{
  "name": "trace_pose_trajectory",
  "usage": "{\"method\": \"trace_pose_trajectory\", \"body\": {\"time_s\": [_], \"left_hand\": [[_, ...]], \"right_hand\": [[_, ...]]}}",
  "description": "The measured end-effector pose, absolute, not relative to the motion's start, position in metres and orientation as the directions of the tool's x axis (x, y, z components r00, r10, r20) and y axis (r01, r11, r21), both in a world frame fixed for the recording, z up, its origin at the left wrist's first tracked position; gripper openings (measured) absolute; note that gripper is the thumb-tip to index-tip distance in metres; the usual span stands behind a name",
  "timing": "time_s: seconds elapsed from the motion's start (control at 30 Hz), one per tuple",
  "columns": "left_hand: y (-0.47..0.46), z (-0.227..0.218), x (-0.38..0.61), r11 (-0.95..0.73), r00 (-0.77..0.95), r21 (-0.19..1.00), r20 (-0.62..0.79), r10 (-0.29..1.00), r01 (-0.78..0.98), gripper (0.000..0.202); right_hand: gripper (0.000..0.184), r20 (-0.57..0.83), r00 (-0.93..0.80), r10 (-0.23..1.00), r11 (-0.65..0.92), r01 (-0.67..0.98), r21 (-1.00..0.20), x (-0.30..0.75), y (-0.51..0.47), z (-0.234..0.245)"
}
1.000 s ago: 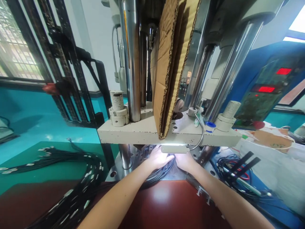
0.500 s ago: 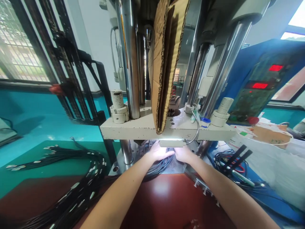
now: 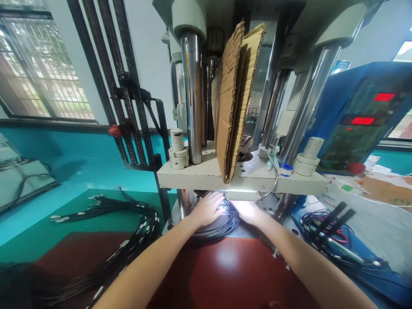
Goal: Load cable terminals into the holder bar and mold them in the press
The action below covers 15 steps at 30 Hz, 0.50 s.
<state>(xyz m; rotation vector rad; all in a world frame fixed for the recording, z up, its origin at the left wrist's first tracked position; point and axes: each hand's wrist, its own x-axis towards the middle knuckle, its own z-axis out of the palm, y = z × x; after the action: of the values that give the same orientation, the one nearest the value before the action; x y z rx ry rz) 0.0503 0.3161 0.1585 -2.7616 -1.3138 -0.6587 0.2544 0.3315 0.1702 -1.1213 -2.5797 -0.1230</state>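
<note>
**Left hand (image 3: pixel 209 210) and right hand (image 3: pixel 247 211) at a coil of thin dark cables (image 3: pixel 222 234), under a thick cream-painted metal plate (image 3: pixel 199 182)**

The right hand's fingers cannot be made out: a slim pale light bar (image 3: pixel 243 196) crosses in front of them, and its white glare washes out the skin below. Whether that hand grips a cable or is loose, I cannot tell. The left hand's fingertips end near the plate's shadowed lower edge, and whatever lies under them is covered; its hold cannot be told either. The far side of the coil passes out of sight beneath the left hand. At lower left, a long bundle of black cables with white tips (image 3: pixel 146 223) blurs, partly behind the left forearm. Both forearms are cut off by the bottom edge.

The forearms slant inward from the lower corners. The left hand lies palm down with fingers stretched forward, its thumb apart and pointing toward the right hand. The right hand points inward from the other side, the two hands just apart. The coil lies between and below them on a grey metal base (image 3: pixel 249 232), its near loops close to the edge of a glossy dark-red tabletop (image 3: pixel 222 279).
</note>
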Motion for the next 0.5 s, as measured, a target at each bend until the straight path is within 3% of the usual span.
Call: {"method": "trace_pose_trajectory", "body": {"time_s": [0.23, 0.5], "left_hand": [[0.33, 0.15, 0.062, -0.692, 0.609, 0.111, 0.392, 0.69, 0.713, 0.045], [0.34, 0.143, 0.063, -0.615, 0.541, 0.186, 0.327, 0.775, 0.767, 0.05]], "right_hand": [[0.032, 0.33, -0.619, 0.713, 0.673, 0.736, -0.075, 0.238, 0.333, 0.172], [0.032, 0.317, -0.532, 0.785, 0.576, 0.815, -0.06, 0.236, 0.334, 0.167]]}}
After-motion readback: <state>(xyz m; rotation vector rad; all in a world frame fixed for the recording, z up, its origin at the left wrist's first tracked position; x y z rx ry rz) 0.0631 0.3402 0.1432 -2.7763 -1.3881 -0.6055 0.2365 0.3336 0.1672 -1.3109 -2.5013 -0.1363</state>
